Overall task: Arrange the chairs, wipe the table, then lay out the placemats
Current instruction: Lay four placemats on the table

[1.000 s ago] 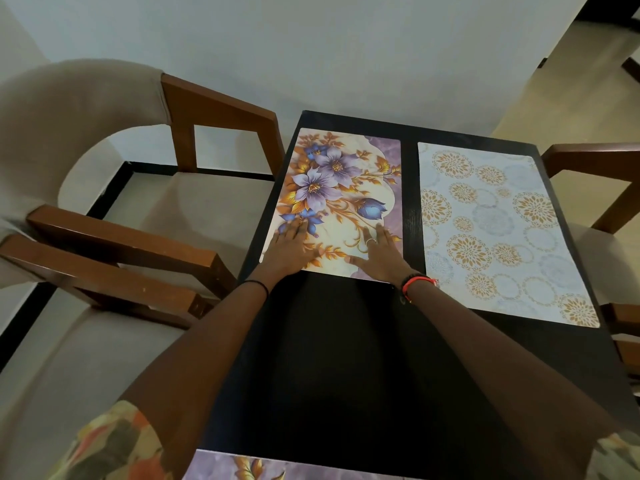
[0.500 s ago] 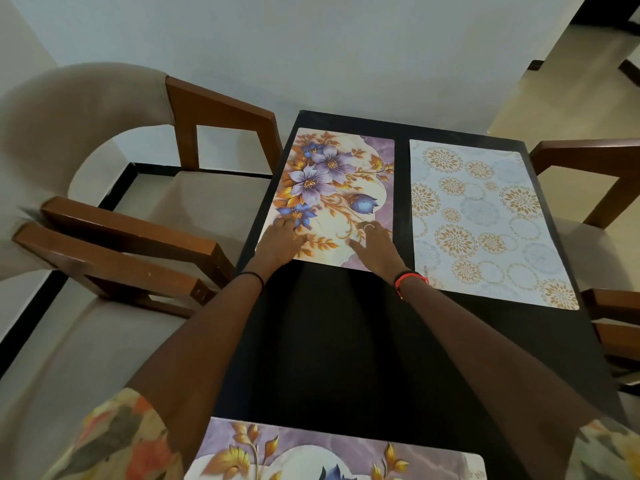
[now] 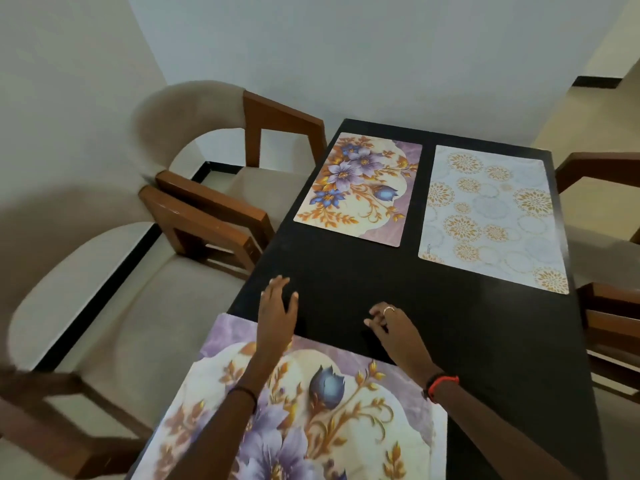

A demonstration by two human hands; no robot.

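Observation:
Three placemats lie on the black table [image 3: 485,341]. A purple floral placemat [image 3: 360,188] sits at the far left, and a white placemat with gold medallions [image 3: 491,216] lies beside it at the far right. A second purple floral placemat [image 3: 311,410] covers the near left part. My left hand [image 3: 277,310] hovers over that near mat's far edge, fingers spread and holding nothing. My right hand [image 3: 394,327], with a ring, hangs above the bare table just past the mat, fingers loosely bent and empty.
Two beige cushioned chairs with brown wooden arms [image 3: 207,216] stand close together along the table's left side. Wooden arms of other chairs [image 3: 602,168] show at the right edge. A pale wall runs behind the table's far end.
Both hands left the far floral placemat and drew back toward me, now over the near mat's far edge. The view tilted down, showing more of the near placemat.

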